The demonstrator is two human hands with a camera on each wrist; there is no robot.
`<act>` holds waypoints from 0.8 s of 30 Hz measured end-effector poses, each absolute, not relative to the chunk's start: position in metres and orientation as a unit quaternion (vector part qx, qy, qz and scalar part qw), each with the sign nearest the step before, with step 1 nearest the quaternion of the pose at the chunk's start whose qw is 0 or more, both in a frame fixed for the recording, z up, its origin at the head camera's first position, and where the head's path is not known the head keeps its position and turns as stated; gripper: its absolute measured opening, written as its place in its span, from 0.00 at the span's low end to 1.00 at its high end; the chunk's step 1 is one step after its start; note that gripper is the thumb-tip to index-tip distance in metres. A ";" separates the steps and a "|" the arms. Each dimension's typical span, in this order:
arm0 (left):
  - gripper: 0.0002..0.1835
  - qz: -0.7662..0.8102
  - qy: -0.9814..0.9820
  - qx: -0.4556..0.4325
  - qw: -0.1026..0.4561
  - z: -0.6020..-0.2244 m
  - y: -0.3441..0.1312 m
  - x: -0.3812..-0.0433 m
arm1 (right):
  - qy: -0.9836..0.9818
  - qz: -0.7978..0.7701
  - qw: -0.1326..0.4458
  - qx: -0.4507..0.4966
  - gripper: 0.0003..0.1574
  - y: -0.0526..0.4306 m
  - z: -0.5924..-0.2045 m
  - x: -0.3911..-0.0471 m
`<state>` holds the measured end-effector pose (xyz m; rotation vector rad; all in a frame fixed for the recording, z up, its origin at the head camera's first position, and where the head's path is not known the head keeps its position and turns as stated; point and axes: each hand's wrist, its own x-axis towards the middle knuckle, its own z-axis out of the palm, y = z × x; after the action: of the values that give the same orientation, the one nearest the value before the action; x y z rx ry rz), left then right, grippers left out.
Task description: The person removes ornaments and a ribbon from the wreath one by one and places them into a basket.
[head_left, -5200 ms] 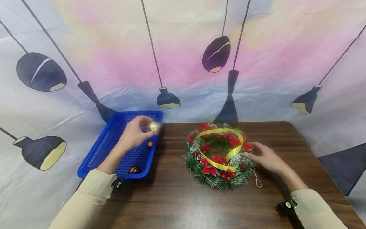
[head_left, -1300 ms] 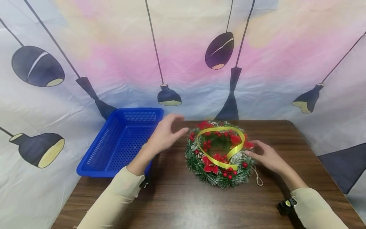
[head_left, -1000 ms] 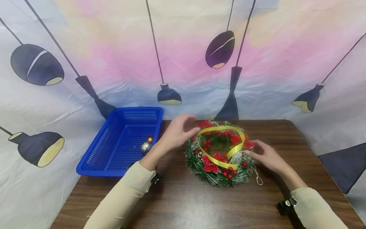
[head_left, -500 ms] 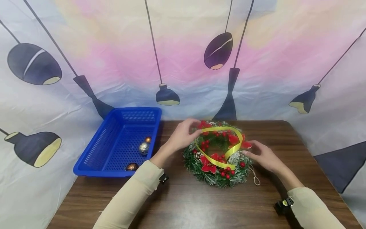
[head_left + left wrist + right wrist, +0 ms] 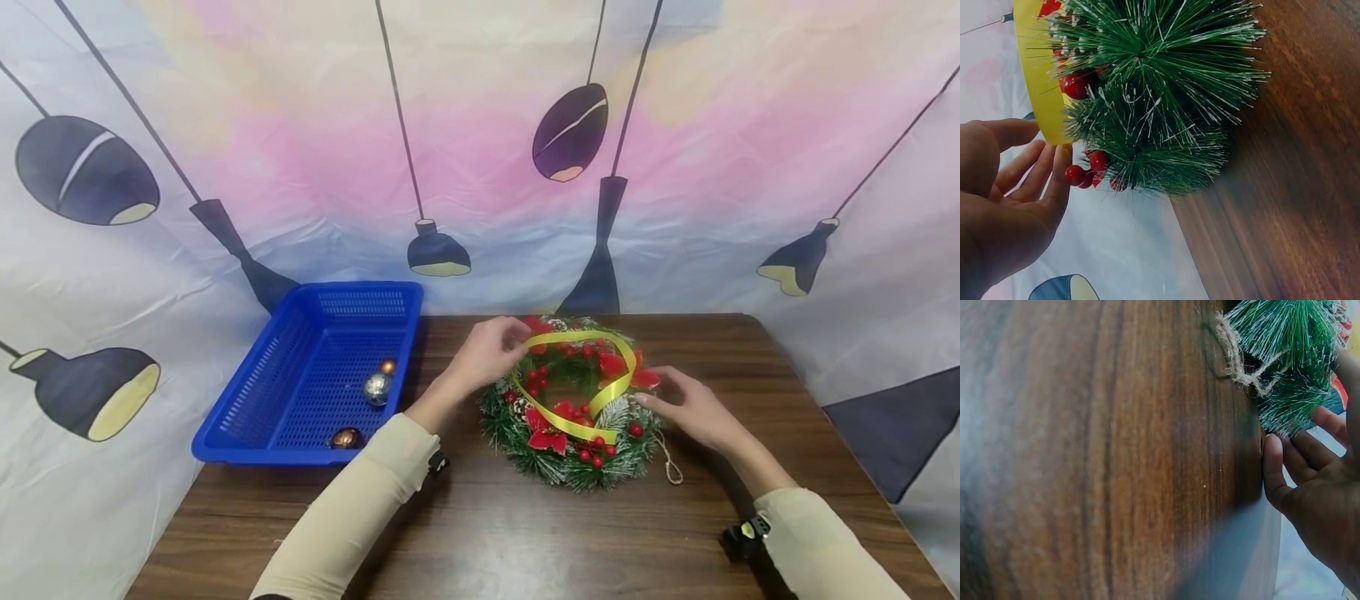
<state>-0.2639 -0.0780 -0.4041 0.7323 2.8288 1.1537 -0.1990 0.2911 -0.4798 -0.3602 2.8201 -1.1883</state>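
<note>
A round wreath (image 5: 517, 454) of frosted green needles, red berries and red flowers lies on the wooden table. Over its top curves a loop of yellow ribbon (image 5: 624, 379). My left hand (image 5: 483, 354) is at the ribbon's far-left bend, thumb on one side and fingertips on the other; the left wrist view shows its fingertips (image 5: 1063, 150) right at the ribbon's edge. On the opposite side, my right hand (image 5: 697, 408) holds the wreath's outer edge by a red flower, the little finger (image 5: 1272, 456) low against the table. Foliage partly hides its other fingers.
At the left stands a blue perforated basket (image 5: 247, 454). Inside it lie a silvery ball (image 5: 377, 387), a small copper ball (image 5: 387, 366) and a darker copper ball (image 5: 347, 437). A twine loop (image 5: 673, 473) trails from the wreath's right side. A printed cloth backdrop (image 5: 487, 150) hangs behind the table.
The silvery ball, earlier in my left hand over the basket, now lies inside it. My left hand has moved right to the ribbon, its thumb and fingers drawing together. The right hand stays put.
</note>
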 end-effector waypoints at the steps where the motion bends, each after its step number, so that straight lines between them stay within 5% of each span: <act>1: 0.15 0.366 0.901 0.232 0.000 -0.404 -0.077 -0.264 | 0.914 -0.386 0.030 -0.118 0.40 0.291 -0.480 -0.199; 24: 0.08 0.347 0.912 0.216 -0.035 -0.399 -0.075 -0.263 | 0.913 -0.390 0.030 -0.117 0.41 0.292 -0.482 -0.200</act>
<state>-0.2634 -0.0752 -0.3987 0.6944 2.9300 1.1162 -0.1997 0.2916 -0.4821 -0.3609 2.8136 -1.2017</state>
